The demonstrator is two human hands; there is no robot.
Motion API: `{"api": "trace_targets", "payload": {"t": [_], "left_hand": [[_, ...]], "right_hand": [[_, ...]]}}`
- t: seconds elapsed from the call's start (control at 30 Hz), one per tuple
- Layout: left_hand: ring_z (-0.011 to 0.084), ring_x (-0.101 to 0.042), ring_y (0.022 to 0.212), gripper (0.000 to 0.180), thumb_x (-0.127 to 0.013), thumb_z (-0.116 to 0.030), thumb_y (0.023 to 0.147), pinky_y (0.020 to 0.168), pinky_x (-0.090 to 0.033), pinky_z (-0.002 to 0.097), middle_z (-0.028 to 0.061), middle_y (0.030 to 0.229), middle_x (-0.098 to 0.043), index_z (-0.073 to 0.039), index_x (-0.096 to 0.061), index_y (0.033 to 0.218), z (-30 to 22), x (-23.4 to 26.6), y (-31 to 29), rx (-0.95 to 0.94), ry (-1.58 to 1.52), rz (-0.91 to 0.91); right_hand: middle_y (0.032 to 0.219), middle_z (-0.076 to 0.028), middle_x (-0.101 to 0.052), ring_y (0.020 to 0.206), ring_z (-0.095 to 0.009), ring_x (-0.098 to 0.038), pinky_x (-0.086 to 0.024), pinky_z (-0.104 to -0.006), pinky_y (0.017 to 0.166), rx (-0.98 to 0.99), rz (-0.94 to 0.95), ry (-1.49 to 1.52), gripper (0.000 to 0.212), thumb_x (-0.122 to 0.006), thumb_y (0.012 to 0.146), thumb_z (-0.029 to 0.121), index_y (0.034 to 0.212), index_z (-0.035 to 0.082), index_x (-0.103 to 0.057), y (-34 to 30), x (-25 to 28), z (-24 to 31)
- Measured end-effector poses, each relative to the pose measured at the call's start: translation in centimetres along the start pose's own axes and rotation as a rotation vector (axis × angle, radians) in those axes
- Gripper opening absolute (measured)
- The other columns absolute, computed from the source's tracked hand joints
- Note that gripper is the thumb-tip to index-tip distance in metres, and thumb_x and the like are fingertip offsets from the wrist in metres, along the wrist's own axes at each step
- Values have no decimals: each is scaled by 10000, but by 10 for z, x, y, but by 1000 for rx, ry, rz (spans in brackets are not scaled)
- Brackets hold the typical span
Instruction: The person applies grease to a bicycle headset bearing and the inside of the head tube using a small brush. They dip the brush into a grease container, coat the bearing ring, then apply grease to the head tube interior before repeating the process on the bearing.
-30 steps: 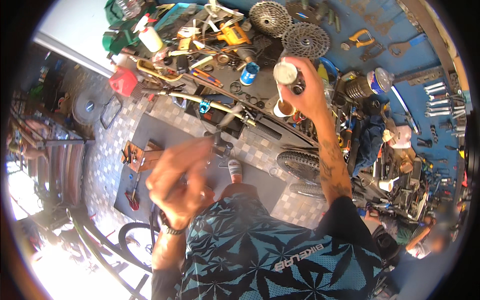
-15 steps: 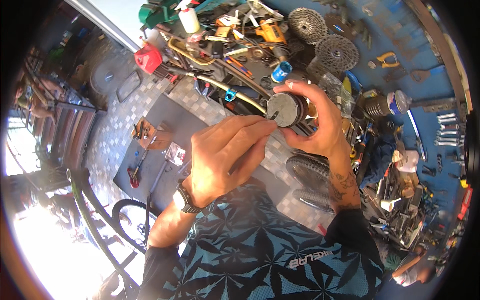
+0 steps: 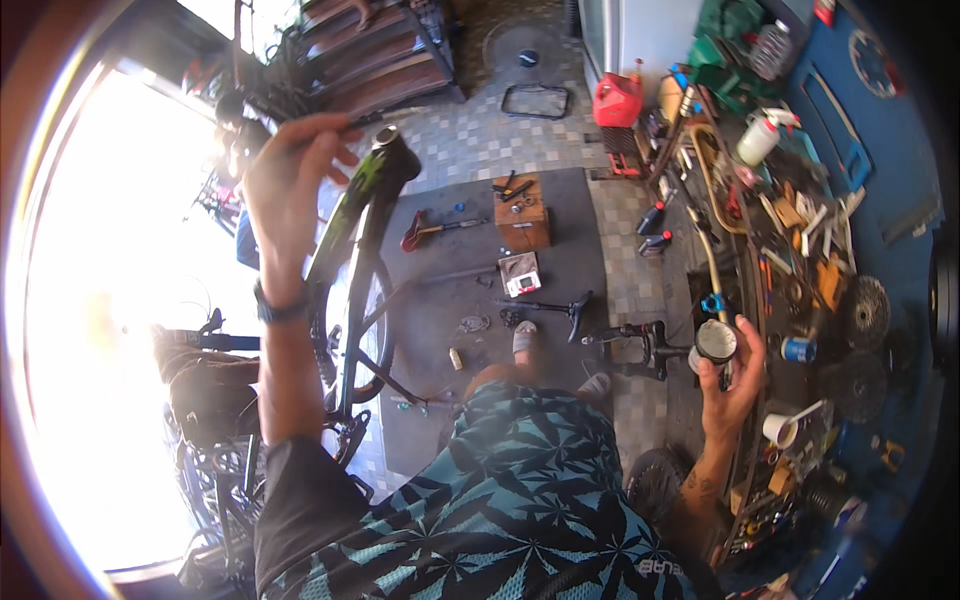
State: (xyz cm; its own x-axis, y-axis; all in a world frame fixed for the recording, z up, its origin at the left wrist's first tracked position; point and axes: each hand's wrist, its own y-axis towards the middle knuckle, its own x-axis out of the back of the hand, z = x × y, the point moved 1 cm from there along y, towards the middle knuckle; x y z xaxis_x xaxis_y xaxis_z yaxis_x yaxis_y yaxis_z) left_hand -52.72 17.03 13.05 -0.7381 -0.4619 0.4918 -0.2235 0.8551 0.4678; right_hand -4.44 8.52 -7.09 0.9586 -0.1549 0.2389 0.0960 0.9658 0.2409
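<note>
My left hand, a little blurred, is raised beside the upper end of a green and black bicycle frame. Its fingers pinch a thin dark stick-like tool, whose tip points to the open head tube; I cannot tell whether they touch. Out to the right, my right hand grips a short round tub between thumb and fingers. The tub's round pale grey face shows, with a dark band around its side.
A cluttered workbench runs along the right, with a spray bottle and cassettes. On the dark floor mat stand a wooden block and loose bicycle parts. A red jerrycan is farther back. More bicycles stand at left.
My view has swung left, away from the bench. The left hand with the thin tool has left the tub and gone to the bicycle frame. The right hand still holds the tub, now lower.
</note>
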Motion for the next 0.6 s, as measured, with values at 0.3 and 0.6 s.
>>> {"api": "trace_targets", "payload": {"t": [0.3, 0.6], "left_hand": [[167, -722, 1064, 245, -673, -128, 1022, 1005, -518, 334, 113, 1079, -804, 22, -770, 1190, 174, 59, 95, 64, -159, 326], [177, -717, 1073, 217, -686, -108, 1010, 1042, -507, 341, 113, 1067, -800, 27, -782, 1150, 237, 42, 105, 57, -283, 422]], "right_hand": [[1313, -193, -713, 1182, -255, -693, -505, -402, 1069, 102, 160, 17, 770, -848, 871, 189, 1511, -13, -471, 47, -153, 46], [1333, -215, -696, 1219, -278, -678, -482, -422, 1103, -114, 119, -54, 790, -846, 888, 225, 1531, -5, -448, 46, -213, 55]]}}
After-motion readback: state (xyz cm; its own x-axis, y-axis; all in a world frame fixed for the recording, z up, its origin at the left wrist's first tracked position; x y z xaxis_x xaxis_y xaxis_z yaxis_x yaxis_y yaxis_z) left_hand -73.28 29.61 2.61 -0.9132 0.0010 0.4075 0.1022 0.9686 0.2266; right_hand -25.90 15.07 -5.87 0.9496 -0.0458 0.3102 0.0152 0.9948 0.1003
